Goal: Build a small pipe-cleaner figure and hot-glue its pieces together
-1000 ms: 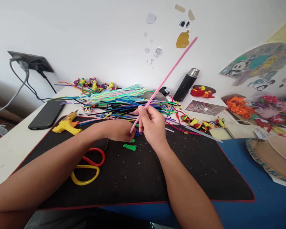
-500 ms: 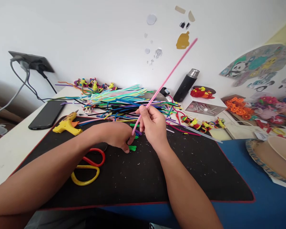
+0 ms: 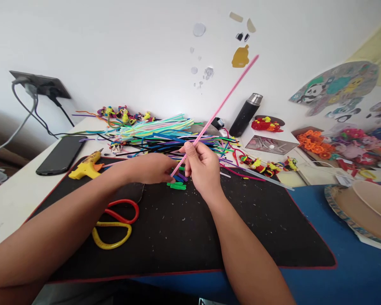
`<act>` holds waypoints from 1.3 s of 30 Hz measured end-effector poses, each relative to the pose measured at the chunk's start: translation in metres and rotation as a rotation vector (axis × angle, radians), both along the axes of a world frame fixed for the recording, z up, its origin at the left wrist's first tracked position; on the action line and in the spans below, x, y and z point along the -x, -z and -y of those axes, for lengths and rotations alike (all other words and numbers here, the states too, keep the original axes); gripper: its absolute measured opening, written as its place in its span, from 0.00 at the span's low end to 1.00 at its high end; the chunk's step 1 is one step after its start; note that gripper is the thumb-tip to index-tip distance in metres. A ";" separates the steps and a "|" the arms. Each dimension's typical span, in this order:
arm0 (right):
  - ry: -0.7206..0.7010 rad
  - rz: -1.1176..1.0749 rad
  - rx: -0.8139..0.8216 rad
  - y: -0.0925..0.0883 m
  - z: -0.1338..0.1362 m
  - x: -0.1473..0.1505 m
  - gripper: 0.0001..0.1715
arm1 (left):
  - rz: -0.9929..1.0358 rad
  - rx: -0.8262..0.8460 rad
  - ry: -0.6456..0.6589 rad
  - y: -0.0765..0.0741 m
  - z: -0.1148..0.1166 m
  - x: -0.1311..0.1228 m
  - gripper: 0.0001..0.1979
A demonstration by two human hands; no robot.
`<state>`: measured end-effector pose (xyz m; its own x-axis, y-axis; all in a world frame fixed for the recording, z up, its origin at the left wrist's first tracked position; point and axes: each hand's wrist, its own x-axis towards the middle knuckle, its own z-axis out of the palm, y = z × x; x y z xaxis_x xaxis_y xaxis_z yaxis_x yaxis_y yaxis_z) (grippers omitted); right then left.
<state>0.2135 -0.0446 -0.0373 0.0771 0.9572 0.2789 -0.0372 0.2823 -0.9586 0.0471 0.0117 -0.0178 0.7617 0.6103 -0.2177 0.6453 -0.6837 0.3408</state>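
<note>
My right hand [image 3: 204,167] is closed, with a long pink pipe cleaner [image 3: 225,101] pinched between thumb and fingers. The stem slants up to the right in front of the wall, and its lower end comes down beside my left hand [image 3: 154,168]. That hand reaches over the mat, back upward, with its fingers mostly hidden, so I cannot see what they touch. Just below its fingertips lie short green pipe cleaner pieces [image 3: 177,186], with purple pieces [image 3: 181,177] close behind. A large heap of colourful pipe cleaners [image 3: 158,127] spreads behind both hands.
Left on the black mat [image 3: 184,237] are scissors [image 3: 112,235] with red and yellow handles and a yellow glue gun [image 3: 85,166]. A phone [image 3: 59,156] lies farther left. At the back stand a black flask [image 3: 245,116] and a box [image 3: 269,144]; small figures [image 3: 269,166] lie nearby.
My left hand has moved slightly up and away from me, uncovering more of the green pieces. My right hand still holds the pink pipe cleaner, and the view has shifted a little.
</note>
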 end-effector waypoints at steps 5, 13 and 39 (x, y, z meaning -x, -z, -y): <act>0.006 0.016 0.012 0.003 -0.002 -0.001 0.23 | -0.112 -0.020 -0.086 -0.014 -0.016 0.015 0.13; 0.007 0.038 0.014 0.006 -0.004 0.000 0.22 | 0.086 -0.131 -0.139 -0.011 -0.023 0.028 0.16; -0.035 -0.216 0.226 0.013 -0.032 0.021 0.28 | 0.450 0.552 -0.110 -0.026 -0.012 0.039 0.11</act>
<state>0.1926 -0.0126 -0.0505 0.0770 0.9963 0.0394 -0.2528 0.0577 -0.9658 0.0083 0.0240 0.0084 0.7907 0.5799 -0.1963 0.4162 -0.2740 0.8670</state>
